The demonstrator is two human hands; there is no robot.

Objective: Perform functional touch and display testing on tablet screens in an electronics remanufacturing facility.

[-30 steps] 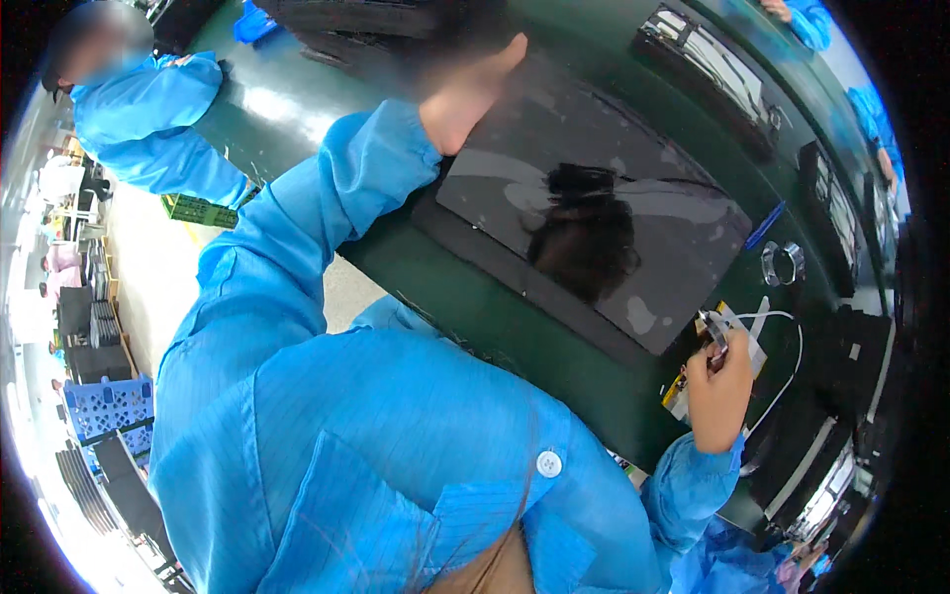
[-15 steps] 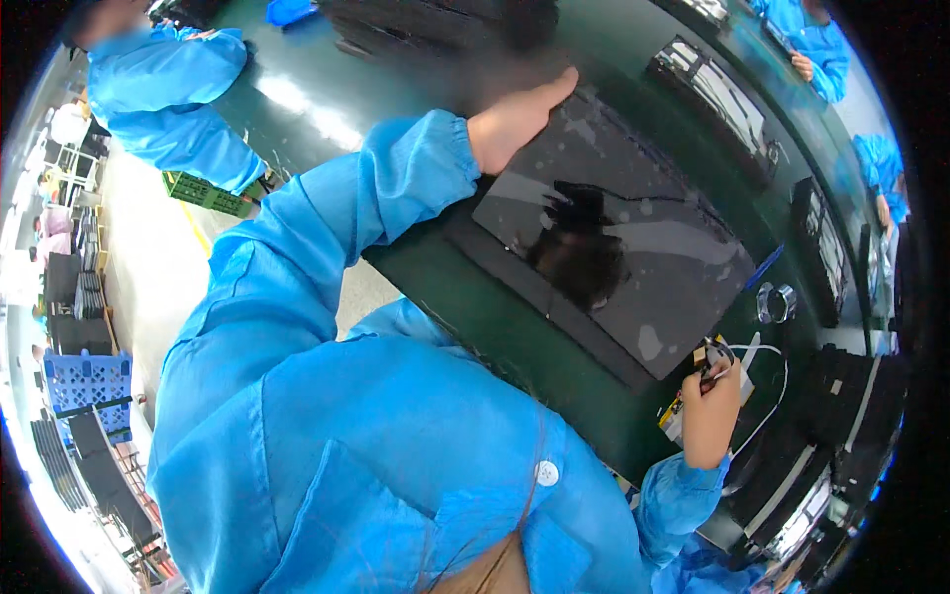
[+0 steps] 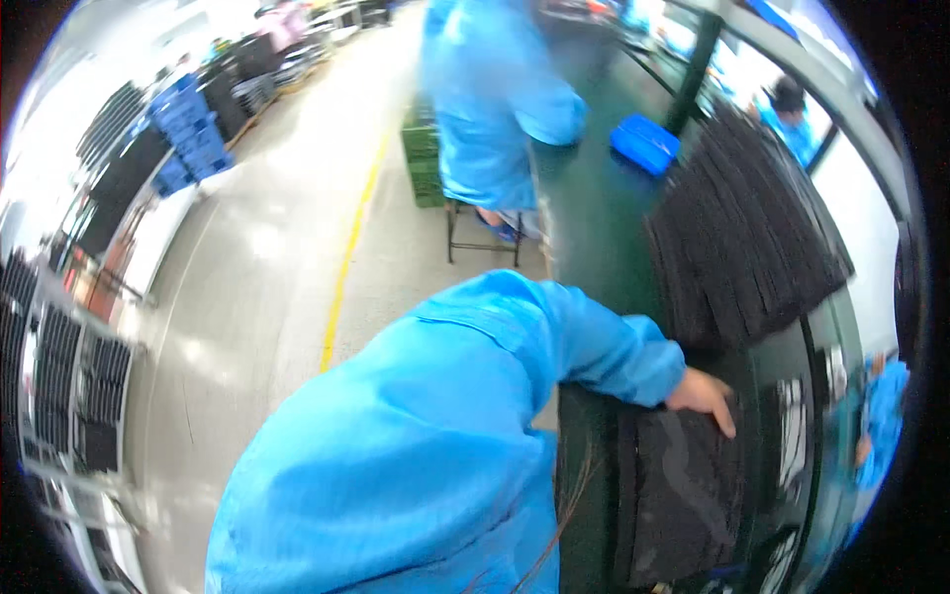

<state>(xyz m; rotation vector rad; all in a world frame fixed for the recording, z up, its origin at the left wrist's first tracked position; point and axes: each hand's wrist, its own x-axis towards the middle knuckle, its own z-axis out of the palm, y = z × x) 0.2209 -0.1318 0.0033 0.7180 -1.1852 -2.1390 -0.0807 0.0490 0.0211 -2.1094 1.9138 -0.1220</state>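
My left hand (image 3: 705, 396) lies at the far end of a flat dark rectangular panel (image 3: 688, 495), its fingers stretched out along the edge. A blue sleeve covers the arm up to the wrist. The panel has a greyish sheen and lies on the green work table (image 3: 609, 287). Its near end runs toward the lower edge of the picture. My right hand is out of view.
Beyond my left hand stands a large stack of black sheets (image 3: 742, 233), with a blue tray (image 3: 645, 145) behind it. A person in blue (image 3: 495, 99) sits at the table, near green crates (image 3: 424, 163). Blue crates (image 3: 188, 129) and racks (image 3: 74, 386) stand across the aisle.
My view has swung left and up toward the aisle and the far end of the table. My right hand, with a small tool in it, has gone out of view. My left hand stays on the panel.
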